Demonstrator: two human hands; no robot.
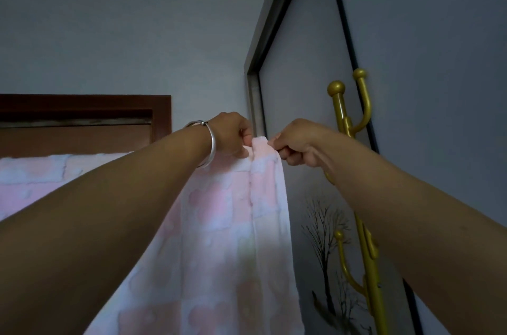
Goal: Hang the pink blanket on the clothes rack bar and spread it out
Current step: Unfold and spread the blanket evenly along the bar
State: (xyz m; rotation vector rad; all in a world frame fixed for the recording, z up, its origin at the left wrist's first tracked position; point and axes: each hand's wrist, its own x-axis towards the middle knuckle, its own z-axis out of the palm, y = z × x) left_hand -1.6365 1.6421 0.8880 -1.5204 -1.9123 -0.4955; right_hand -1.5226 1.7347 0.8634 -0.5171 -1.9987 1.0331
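The pink blanket (225,225), checked in pink and white, hangs in front of me and stretches left along its top edge. The bar beneath it is hidden by the cloth. My left hand (233,135), with a silver bangle on the wrist, pinches the top edge near the blanket's right end. My right hand (297,142) pinches the same top edge just to the right, at the corner fold. Both hands are raised, a few centimetres apart.
A gold coat stand (362,225) with knobbed hooks rises at the right, close behind my right forearm. A dark-framed panel with a bare-tree picture (323,238) stands behind it. A brown wooden door frame (162,115) is at the left behind the blanket.
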